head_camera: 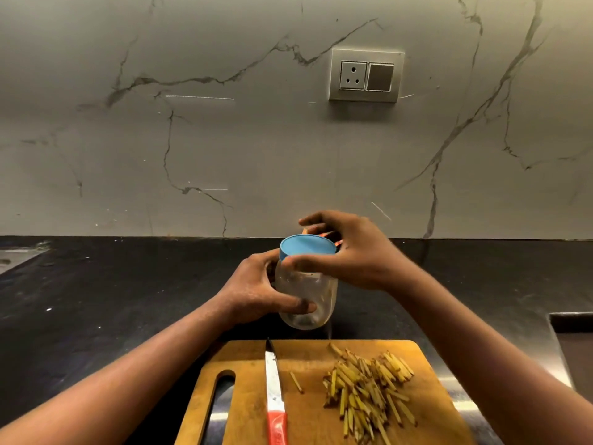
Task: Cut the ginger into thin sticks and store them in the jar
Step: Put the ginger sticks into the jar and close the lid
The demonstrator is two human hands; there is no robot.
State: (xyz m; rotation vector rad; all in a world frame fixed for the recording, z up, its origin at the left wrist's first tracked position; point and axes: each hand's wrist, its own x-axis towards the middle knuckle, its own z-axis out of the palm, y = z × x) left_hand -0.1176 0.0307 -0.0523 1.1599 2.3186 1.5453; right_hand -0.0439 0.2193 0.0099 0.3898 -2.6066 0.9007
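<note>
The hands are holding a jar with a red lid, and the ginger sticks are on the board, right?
Not quite. The lid is blue, not red; the head view shows it. The rest is right: the left hand holds the jar, the right hand grips the lid, and the ginger sticks lie on the board.

No text, brand or number can be read anywhere; the knife [273, 391] carries white marks on its red handle at the bottom edge, too blurred and cut off to make out
</note>
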